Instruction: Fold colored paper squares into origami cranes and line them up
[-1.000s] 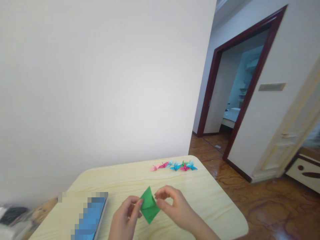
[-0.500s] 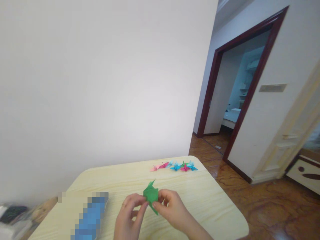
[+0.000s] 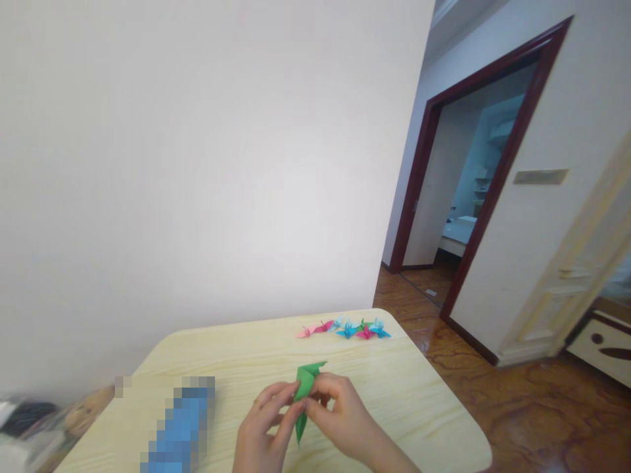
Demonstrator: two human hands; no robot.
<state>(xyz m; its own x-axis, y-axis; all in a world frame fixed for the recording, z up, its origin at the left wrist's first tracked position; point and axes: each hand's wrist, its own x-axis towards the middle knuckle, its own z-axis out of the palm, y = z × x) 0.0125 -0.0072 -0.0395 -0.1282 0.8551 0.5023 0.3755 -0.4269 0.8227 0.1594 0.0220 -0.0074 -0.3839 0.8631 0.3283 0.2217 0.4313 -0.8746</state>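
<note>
Between my two hands is a folded green origami paper [image 3: 306,381], held above the table [image 3: 217,355]. One pointed end sticks up to the right, and another point hangs down below my fingers. My left hand [image 3: 269,420] pinches its left side between thumb and fingers. On the other side, my right hand [image 3: 338,410] grips it, thumb in front and fingers curled behind. Farther back on the table lies a row of small folded paper cranes [image 3: 348,330] in pink, red, blue and green. My fingers hide part of the green paper's middle.
A blurred-out blue patch [image 3: 177,427] covers something at the table's left front. Beyond the table stands a white wall [image 3: 221,164]. To the right are a wooden floor [image 3: 532,407] and a dark red door frame [image 3: 434,151]. A doll-like head [image 3: 79,417] shows at the lower left.
The green paper has turned in my fingers: its upper point now leans right and its lower point hangs straighter down. My left hand has shifted slightly right, closer to my right hand.
</note>
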